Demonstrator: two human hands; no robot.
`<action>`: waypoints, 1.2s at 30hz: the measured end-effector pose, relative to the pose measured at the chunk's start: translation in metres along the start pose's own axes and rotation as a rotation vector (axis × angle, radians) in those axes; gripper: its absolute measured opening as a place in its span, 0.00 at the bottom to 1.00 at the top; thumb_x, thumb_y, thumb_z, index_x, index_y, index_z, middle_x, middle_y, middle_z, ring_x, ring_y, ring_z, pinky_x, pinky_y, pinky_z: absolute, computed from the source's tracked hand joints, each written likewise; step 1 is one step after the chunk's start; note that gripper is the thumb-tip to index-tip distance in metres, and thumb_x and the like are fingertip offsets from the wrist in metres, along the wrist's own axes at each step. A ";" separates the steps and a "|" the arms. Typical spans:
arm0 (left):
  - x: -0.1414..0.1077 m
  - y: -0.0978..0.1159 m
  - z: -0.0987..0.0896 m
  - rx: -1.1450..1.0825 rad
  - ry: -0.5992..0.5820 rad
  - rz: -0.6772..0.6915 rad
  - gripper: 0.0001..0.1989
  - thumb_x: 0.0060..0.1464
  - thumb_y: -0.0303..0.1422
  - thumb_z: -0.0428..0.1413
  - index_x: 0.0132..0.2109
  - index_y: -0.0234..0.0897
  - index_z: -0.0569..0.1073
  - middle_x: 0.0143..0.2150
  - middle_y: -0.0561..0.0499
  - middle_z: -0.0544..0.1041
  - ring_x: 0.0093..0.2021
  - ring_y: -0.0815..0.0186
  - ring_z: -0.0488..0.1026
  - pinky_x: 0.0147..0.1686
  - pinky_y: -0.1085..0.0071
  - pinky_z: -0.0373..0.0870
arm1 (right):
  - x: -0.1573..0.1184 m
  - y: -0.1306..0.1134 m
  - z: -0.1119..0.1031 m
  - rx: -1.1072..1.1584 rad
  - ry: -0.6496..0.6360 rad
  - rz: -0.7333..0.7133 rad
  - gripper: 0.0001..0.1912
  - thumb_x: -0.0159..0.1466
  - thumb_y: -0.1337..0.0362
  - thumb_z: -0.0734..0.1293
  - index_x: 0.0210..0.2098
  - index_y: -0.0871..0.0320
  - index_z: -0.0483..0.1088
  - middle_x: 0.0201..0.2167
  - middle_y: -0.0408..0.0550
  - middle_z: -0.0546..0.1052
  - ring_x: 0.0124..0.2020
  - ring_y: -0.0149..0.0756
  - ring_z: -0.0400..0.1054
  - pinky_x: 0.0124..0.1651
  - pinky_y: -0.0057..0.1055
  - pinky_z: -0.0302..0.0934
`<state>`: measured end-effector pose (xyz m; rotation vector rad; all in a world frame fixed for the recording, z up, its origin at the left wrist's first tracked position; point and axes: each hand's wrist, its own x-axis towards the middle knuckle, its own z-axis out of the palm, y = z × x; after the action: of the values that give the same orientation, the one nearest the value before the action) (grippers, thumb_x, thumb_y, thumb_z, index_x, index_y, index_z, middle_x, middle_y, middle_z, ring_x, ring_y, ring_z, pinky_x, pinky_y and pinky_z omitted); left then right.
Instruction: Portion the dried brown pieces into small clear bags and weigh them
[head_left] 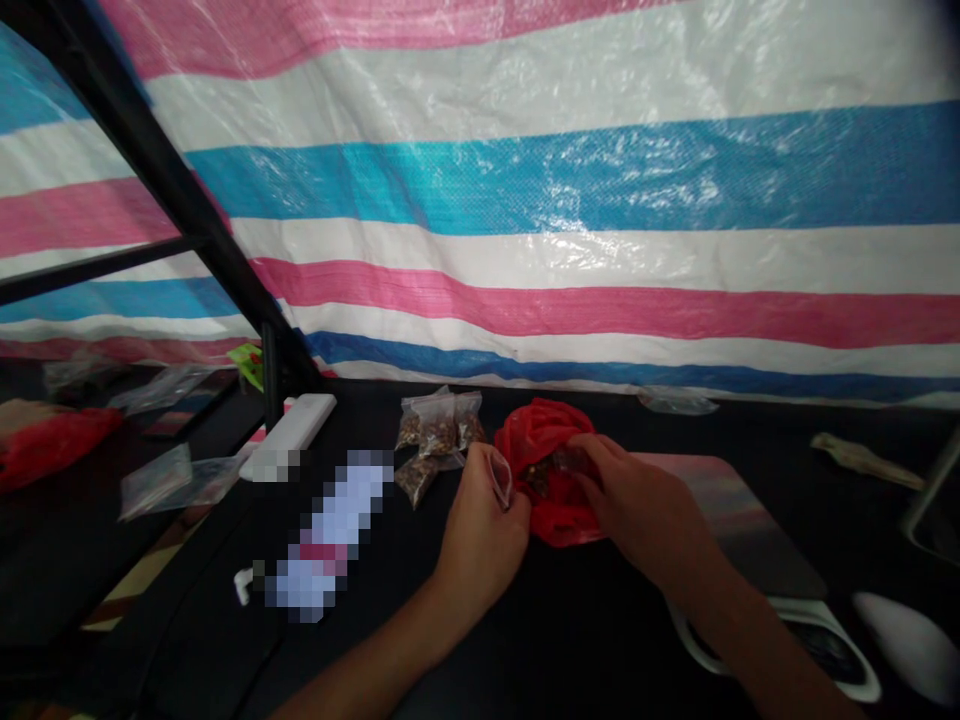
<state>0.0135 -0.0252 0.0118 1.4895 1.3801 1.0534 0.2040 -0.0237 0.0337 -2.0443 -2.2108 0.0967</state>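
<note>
My left hand point(484, 525) is closed around a small clear plastic bag point(501, 478), whose mouth gapes upward. To its right, a red plastic bag point(544, 425) stands with its top open, and small brown pieces point(541, 475) show inside. My right hand point(637, 500) reaches over the red bag's right rim with its fingers bent together inside; something clear seems to lie by the fingertips, but I cannot make it out. Behind my left hand lie several small clear bags point(437, 425) filled with brown pieces.
A blurred-out pale rectangular object point(337, 530), a white box-like device point(292, 435) and a white earbud point(243, 585) lie on the left. On the right are a mouse pad point(739, 510), a white-rimmed object point(832, 650) and a white mouse point(911, 640). Striped sheeting point(570, 260) hangs behind.
</note>
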 end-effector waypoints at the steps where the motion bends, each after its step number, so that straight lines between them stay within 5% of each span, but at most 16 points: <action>1: -0.002 0.000 0.000 0.058 -0.018 -0.011 0.12 0.55 0.22 0.55 0.42 0.42 0.63 0.35 0.55 0.70 0.34 0.66 0.68 0.34 0.69 0.60 | -0.001 -0.001 0.000 -0.016 -0.017 0.014 0.16 0.72 0.64 0.63 0.58 0.49 0.70 0.57 0.48 0.79 0.41 0.44 0.81 0.33 0.34 0.63; 5: -0.006 0.002 -0.001 0.184 -0.110 -0.063 0.11 0.59 0.33 0.60 0.44 0.42 0.64 0.35 0.54 0.73 0.32 0.63 0.70 0.33 0.68 0.57 | -0.002 -0.008 -0.003 -0.020 -0.044 0.056 0.15 0.71 0.60 0.65 0.57 0.48 0.70 0.54 0.47 0.81 0.42 0.46 0.81 0.32 0.34 0.62; 11: -0.003 -0.005 0.000 -0.007 -0.126 -0.022 0.19 0.47 0.15 0.53 0.41 0.42 0.64 0.36 0.56 0.70 0.36 0.66 0.69 0.36 0.71 0.62 | -0.006 -0.013 -0.003 -0.002 -0.041 0.069 0.14 0.71 0.57 0.65 0.55 0.48 0.70 0.51 0.47 0.82 0.40 0.47 0.81 0.32 0.35 0.60; 15: 0.003 -0.009 0.003 -0.146 -0.058 0.004 0.21 0.43 0.12 0.50 0.39 0.41 0.62 0.35 0.57 0.66 0.35 0.68 0.66 0.36 0.73 0.62 | -0.007 -0.009 -0.004 0.021 0.026 0.050 0.14 0.72 0.62 0.62 0.56 0.50 0.68 0.57 0.47 0.79 0.43 0.46 0.80 0.32 0.34 0.59; 20: 0.014 -0.010 0.004 -0.374 0.024 -0.071 0.17 0.46 0.17 0.53 0.39 0.41 0.61 0.34 0.57 0.68 0.33 0.69 0.69 0.33 0.74 0.65 | -0.006 -0.006 -0.005 0.059 -0.054 0.081 0.14 0.71 0.66 0.62 0.54 0.50 0.69 0.51 0.47 0.81 0.44 0.46 0.80 0.35 0.35 0.60; 26: 0.017 -0.005 -0.001 -0.448 0.111 -0.101 0.14 0.49 0.23 0.56 0.40 0.41 0.61 0.31 0.60 0.66 0.25 0.74 0.63 0.27 0.77 0.61 | -0.012 -0.008 -0.007 0.126 -0.105 0.093 0.10 0.70 0.58 0.65 0.50 0.49 0.72 0.46 0.49 0.82 0.40 0.48 0.80 0.33 0.34 0.58; 36: 0.011 0.010 -0.001 -0.506 0.053 -0.147 0.10 0.51 0.28 0.57 0.39 0.41 0.64 0.30 0.60 0.66 0.25 0.73 0.63 0.22 0.78 0.60 | -0.014 -0.012 -0.012 0.198 -0.139 0.100 0.08 0.68 0.61 0.66 0.47 0.50 0.72 0.42 0.47 0.82 0.38 0.43 0.78 0.32 0.31 0.56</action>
<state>0.0161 -0.0152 0.0218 0.9829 1.1276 1.2402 0.1945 -0.0394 0.0464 -2.0935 -2.0767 0.4609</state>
